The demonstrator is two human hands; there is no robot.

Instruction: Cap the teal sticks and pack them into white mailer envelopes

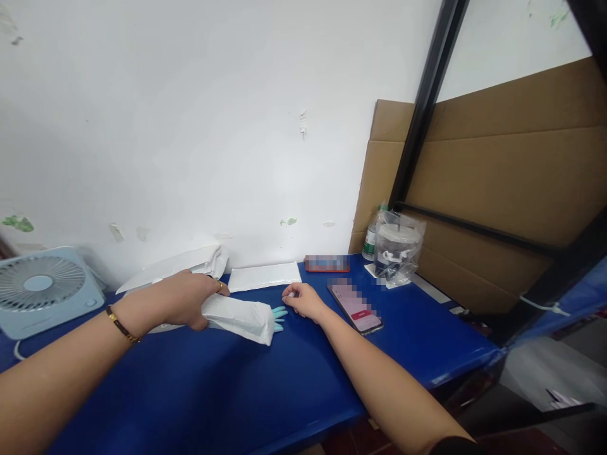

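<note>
My left hand [192, 300] is closed round a white plastic mailing bag [241, 318], held tilted low over the blue tabletop [227, 385]. Several thin light-blue ends [279, 318] stick out of the bag's right end; what they belong to is hidden inside. Just to the right of these ends, my right hand [301, 302] has its fingers curled into a pinch, apart from the bag. Whether something small sits between its fingertips I cannot make out. Behind my hands, a flat white packet [264, 276] lies against the wall.
More white plastic bags [175, 262] lie behind my left hand. A light-blue fan [45, 287] stands far left. On the right are a phone [355, 306], a red-edged box [327, 263], a bottle [368, 243] and a bagged cup [398, 246]. Cardboard [507, 158] and a black post [422, 126] bound the right side.
</note>
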